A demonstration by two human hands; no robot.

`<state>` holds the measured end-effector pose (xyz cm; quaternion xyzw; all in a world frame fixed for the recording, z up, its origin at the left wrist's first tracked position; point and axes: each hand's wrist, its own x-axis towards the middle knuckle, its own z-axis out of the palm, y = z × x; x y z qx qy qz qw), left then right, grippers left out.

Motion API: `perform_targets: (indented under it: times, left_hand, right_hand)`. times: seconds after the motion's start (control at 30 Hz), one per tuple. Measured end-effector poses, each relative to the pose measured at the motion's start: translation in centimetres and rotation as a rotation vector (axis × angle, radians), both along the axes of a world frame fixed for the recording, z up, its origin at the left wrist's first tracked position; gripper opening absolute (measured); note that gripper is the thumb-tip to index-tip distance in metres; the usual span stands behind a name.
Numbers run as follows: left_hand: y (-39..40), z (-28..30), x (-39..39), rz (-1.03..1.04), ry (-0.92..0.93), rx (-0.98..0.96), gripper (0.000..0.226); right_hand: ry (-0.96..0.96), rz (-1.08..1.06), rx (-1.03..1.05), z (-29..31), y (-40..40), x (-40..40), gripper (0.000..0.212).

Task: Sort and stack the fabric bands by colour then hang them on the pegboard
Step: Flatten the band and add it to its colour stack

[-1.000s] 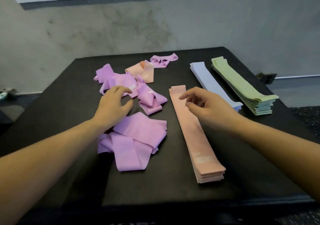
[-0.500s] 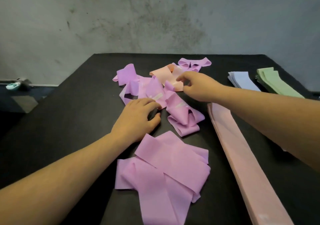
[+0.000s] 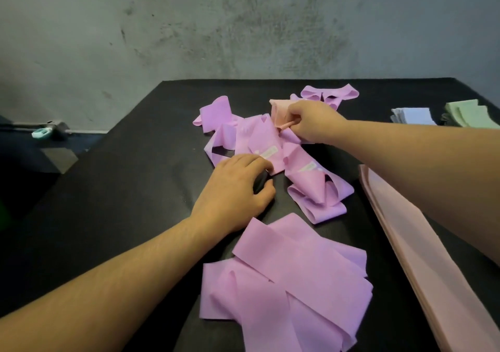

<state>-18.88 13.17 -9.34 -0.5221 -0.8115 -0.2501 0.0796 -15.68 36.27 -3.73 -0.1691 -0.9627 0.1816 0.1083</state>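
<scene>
A loose peach fabric band [image 3: 278, 112] lies at the far middle of the black tabletop [image 3: 135, 189], tangled among crumpled lilac fabric bands [image 3: 259, 143]. The right hand [image 3: 315, 123] pinches the peach band's edge between curled fingers and thumb. The left hand [image 3: 235, 189] rests nearer, fingers bent down on the lilac tangle's near edge, gripping nothing that can be seen. A flatter heap of lilac bands [image 3: 286, 278] lies closest, just beside the left wrist. Under the right forearm runs a long stack of peach bands [image 3: 433, 270]. Far right sit a pale blue stack [image 3: 412, 115] and a green stack [image 3: 468, 113].
</scene>
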Motion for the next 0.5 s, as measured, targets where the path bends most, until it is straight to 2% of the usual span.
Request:
perform_targets:
  times: [0.17,0.37,0.43,0.5]
  left_hand:
    - [-0.1,0.2,0.2,0.026,-0.017,0.027,0.023]
    - [-0.6,1.3,1.1,0.063,-0.107,0.025,0.032]
    - [-1.0,2.5,1.7,0.048,-0.186,0.058,0.039]
    - [-1.4,4.5,2.9,0.046,-0.362,0.156,0.051]
  right_hand:
    - [0.142,-0.067,-0.149,0.9,-0.7,3.4,0.008]
    - [0.334,-0.151,-0.357,6.0,-2.6,8.3,0.014]
    - [0.382,-0.124,-0.485,7.7,-3.6,10.0,0.019]
    - [0.397,-0.068,-0.595,9.2,-4.8,11.7,0.020]
